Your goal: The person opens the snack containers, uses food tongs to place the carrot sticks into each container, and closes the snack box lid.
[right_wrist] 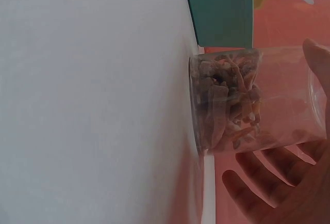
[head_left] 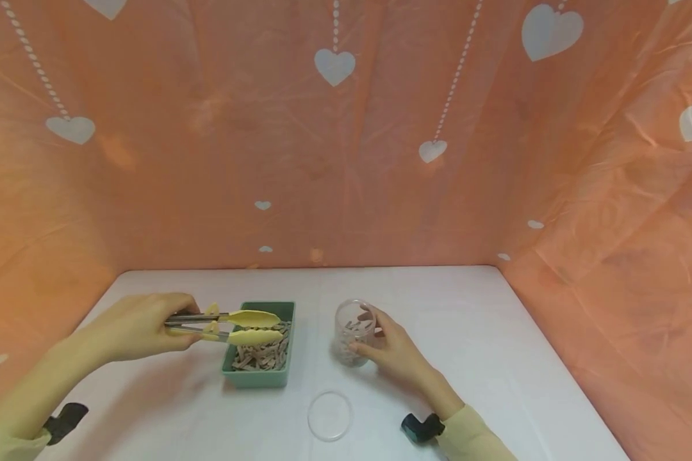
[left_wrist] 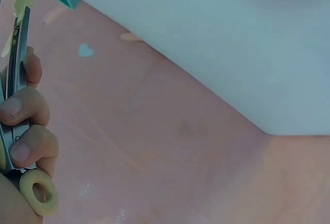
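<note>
Tongs (head_left: 254, 317) gripped in left hand (head_left: 150, 325) over green tub (head_left: 258, 380), right hand (head_left: 396, 351) holding jar (head_left: 348, 349). Transfer step imo, next probably calls for dipping and squeezing

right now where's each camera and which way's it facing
Head: on the head, facing forward, down at tongs, green box, jar; left grip, right grip, forearms show.
Left wrist: worn there, facing past tongs over table; left grip shows.
Right wrist: worn there, facing the jar; right grip shows.
Head and right wrist share the jar.
</note>
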Demonstrator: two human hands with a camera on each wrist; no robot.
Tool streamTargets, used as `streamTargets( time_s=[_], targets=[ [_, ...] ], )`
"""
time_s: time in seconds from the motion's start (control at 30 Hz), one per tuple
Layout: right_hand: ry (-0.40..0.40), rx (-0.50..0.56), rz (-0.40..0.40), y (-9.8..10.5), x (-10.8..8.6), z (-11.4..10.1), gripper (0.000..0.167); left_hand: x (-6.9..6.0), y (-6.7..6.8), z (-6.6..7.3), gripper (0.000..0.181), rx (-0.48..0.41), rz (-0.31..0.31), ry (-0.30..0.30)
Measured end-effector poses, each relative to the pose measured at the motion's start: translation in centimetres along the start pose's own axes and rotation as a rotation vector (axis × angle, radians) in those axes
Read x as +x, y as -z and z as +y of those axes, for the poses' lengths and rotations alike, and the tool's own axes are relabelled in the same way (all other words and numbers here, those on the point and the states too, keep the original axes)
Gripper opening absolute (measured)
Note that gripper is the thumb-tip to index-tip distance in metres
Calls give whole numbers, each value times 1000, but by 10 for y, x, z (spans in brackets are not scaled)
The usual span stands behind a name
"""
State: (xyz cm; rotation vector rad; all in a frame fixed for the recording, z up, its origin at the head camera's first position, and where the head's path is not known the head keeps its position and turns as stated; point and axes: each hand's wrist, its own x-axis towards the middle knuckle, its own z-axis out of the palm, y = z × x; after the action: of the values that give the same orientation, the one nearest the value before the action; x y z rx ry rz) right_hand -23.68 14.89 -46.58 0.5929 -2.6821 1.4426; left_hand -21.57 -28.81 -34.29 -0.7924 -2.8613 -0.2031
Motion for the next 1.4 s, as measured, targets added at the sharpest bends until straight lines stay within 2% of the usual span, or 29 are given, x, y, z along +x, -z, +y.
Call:
streamTargets(
  time_s=[0.1,0.23,0.4,0.57,0.77,0.97,1.23,1.4],
  targets=[
    [-9,-12,-1,0,0,0,81,-5,1,-4,27,21,-21,-3],
    [-9,-11,2,0,-1,0,81,-7,5,-8,28,38,-23,-61],
    [-3,-6,2,0,-1,-1,81,-1,11,-9,31,55,-25,-127],
    [-4,-11,2,0,-2,0,80,8,18,-7,29,59,-61,-176],
    [-8,-16,1,0,-1,-1,80,16,26,2,29,72,-141,-150],
    [-15,-13,-2,0,0,-2,80,24,22,12,27,126,-145,-148],
    [-8,-12,9,0,-1,-1,79,34,20,23,26,136,-197,-140],
    [-5,-31,0,-1,-2,0,80,33,21,27,26,123,-211,-163]
  ],
)
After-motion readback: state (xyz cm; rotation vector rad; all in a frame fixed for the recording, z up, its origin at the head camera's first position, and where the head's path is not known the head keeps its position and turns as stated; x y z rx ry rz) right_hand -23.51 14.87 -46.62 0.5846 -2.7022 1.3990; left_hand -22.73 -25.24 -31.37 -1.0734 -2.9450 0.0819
